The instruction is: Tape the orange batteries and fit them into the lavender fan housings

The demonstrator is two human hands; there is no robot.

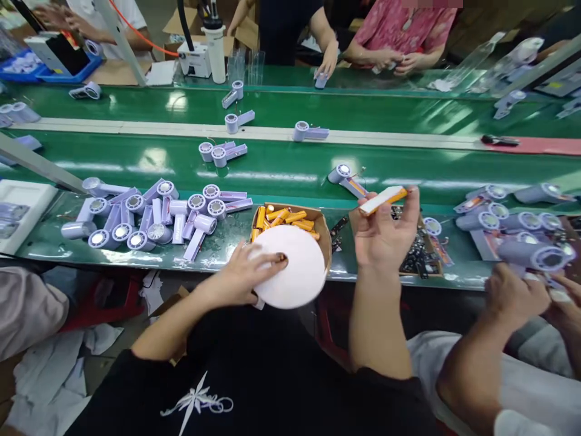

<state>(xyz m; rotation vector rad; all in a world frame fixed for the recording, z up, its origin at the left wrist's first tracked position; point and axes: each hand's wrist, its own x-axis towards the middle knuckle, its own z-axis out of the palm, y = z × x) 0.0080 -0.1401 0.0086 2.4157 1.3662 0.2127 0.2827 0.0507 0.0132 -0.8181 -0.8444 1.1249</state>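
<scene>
My left hand (242, 272) grips a round white roll (299, 281), its fingertips at the dark hole in the middle. The roll looks like adhesive tape and covers the near part of a cardboard box (325, 233) of orange cylindrical batteries (295, 216). Raised to the right, my right hand (384, 239) pinches an orange battery (384, 201) between thumb and fingers. A white strip lies along the battery's upper side. Just beyond that hand, a pale purple fan housing (341, 174) with an orange piece in its handle rests on the green belt.
Many purple fan housings (136, 239) crowd the left bench. A box of dark small parts (415, 254) stands behind my right forearm. At right, a co-worker's hands (517, 297) hold a fan housing (535, 255) near a pile. Other people work across the green conveyor (281, 163).
</scene>
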